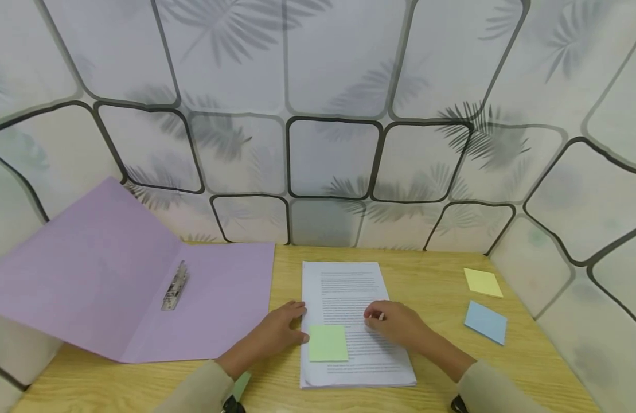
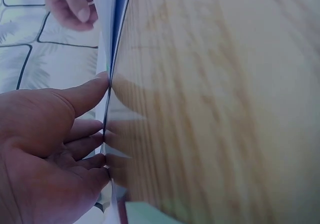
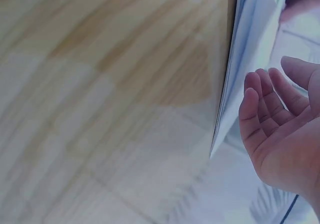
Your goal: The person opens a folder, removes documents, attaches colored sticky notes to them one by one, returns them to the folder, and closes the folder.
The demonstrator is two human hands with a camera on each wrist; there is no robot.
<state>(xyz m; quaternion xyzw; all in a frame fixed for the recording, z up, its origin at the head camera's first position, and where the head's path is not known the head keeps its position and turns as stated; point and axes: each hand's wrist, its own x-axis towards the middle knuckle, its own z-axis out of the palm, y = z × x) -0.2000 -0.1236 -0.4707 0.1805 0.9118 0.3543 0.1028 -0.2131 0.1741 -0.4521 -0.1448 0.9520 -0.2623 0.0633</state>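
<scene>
A stack of printed paper (image 1: pixel 356 287) lies on the wooden table. Along its left edge rests my left hand (image 1: pixel 279 330), thumb and fingers touching the side of the sheets; the left wrist view shows the same contact, with the hand (image 2: pixel 55 139) against the edge. On the lower left of the top sheet sits a pale green sticky note (image 1: pixel 328 343). Over the right half of the stack is my right hand (image 1: pixel 397 324). Its fingers are loosely curled, and in the right wrist view the hand (image 3: pixel 285 119) holds nothing.
An open lilac folder (image 1: pixel 230 298) lies at the left, its cover leaning up and a metal clip (image 1: pixel 175 285) inside. At the right are a yellow sticky pad (image 1: pixel 483 282) and a blue one (image 1: pixel 486 322). A green piece (image 1: pixel 240 385) shows under the left forearm. Patterned walls surround the table.
</scene>
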